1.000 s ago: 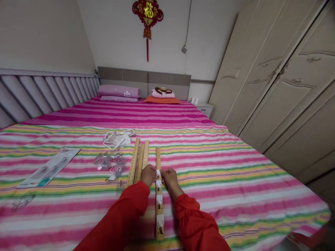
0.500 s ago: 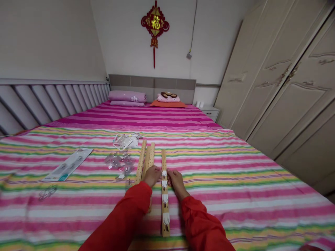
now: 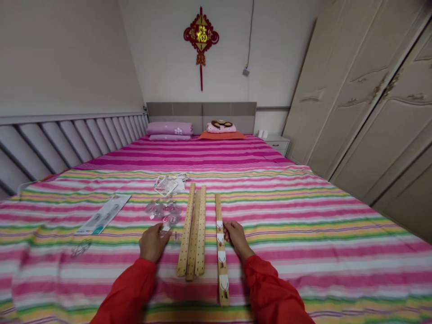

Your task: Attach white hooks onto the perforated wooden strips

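Note:
My left hand (image 3: 153,243) reaches into loose clear adhesive hooks (image 3: 157,209), thumb and fingers apart around one with a white tag (image 3: 166,228). Whether it touches that hook is hard to tell. My right hand (image 3: 239,239) is at the right edge of a narrow perforated wooden strip (image 3: 218,209), its fingers bent against the edge beside the upper hooks. Several white-backed hooks (image 3: 222,257) sit in a row along the strip's near part. Between my hands lie three more perforated wooden strips (image 3: 191,238), side by side.
Beyond the loose hooks lies a pile of clear packaging (image 3: 170,183). At left are a packaged card of hooks (image 3: 103,214) and thin wire loops (image 3: 81,247). Everything rests on a striped bedsheet (image 3: 303,252). A slatted rail (image 3: 74,135) borders the left; a wardrobe (image 3: 364,117) stands at right.
My left hand has left the hook-bearing strip and moved left to the loose hooks, uncovering the three bare strips. My right hand stays by its strip. The view has shifted slightly.

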`<state>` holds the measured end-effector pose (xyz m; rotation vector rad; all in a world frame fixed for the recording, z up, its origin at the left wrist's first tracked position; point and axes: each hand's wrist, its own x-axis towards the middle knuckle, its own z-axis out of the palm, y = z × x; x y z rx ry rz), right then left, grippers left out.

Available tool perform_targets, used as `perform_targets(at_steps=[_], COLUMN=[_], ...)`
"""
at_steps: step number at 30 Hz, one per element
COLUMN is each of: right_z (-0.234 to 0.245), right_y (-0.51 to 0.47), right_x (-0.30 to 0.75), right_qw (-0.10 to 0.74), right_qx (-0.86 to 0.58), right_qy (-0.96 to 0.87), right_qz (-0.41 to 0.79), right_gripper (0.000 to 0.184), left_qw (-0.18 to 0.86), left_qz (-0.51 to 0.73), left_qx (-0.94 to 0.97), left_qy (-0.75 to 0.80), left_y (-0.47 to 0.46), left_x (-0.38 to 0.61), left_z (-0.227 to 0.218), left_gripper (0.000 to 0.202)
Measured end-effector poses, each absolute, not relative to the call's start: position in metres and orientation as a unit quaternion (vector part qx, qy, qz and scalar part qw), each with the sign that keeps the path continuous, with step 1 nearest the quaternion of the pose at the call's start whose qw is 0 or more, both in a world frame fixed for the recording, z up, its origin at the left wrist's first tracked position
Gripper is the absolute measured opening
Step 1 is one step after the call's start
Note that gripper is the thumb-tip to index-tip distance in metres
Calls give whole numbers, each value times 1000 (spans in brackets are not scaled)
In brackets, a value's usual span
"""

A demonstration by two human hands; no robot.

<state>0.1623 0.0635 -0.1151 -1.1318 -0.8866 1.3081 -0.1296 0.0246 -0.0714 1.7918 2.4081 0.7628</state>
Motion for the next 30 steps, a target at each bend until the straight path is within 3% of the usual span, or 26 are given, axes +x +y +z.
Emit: perform_targets(at_steps=[5,12,18,24,30], right_z=[-115,-115,-116,-118,-119], right_y=[63,63,63,64,65], right_x=[163,164,164,164,165], right_qw=[564,559,561,564,566], right_qx=[-482,-483,-481,-481,-474], right_qy=[-381,-383,-381,-377,-373], right_qz=[551,555,556,556,562], right_gripper=[36,35,36,37,37], left_qw=[17,34,30,47,118], left_qz=[203,252,202,195,326], left_qx=[582,546,564,563,525], left_qy=[787,799,800,802,777], left_y=[27,23,23,25,28], left_x=[-124,-130,-126,-120,-135], left_z=[-73,-69,-66,-61,-67], left_gripper=[35,30,47,32,26])
